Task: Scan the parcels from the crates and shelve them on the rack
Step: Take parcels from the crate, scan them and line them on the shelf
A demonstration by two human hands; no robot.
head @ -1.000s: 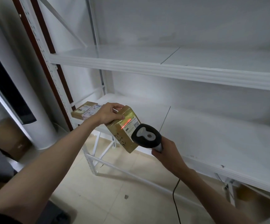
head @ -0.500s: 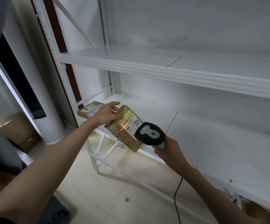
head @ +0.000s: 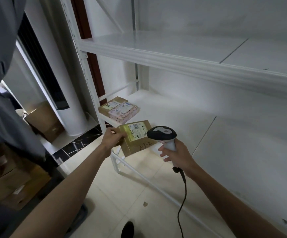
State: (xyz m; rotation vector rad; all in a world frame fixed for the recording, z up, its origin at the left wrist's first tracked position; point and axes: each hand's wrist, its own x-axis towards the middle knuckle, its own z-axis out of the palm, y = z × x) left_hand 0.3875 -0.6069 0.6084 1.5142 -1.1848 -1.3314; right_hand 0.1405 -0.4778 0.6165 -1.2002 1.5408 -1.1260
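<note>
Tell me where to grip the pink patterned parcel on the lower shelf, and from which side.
Grip the pink patterned parcel across its two long edges, coming from the open front of the lower shelf. It lies flat, with a brown parcel close against its far left side, so the near corner and the right edge look freest. Both hands are busy: the left hand holds another box, the right hand holds the scanner.

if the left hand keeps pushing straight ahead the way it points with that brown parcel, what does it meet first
Probably the pink parcel on the lower shelf; the left hand and its brown parcel point roughly toward it, though depth is unclear in the head view.
</note>
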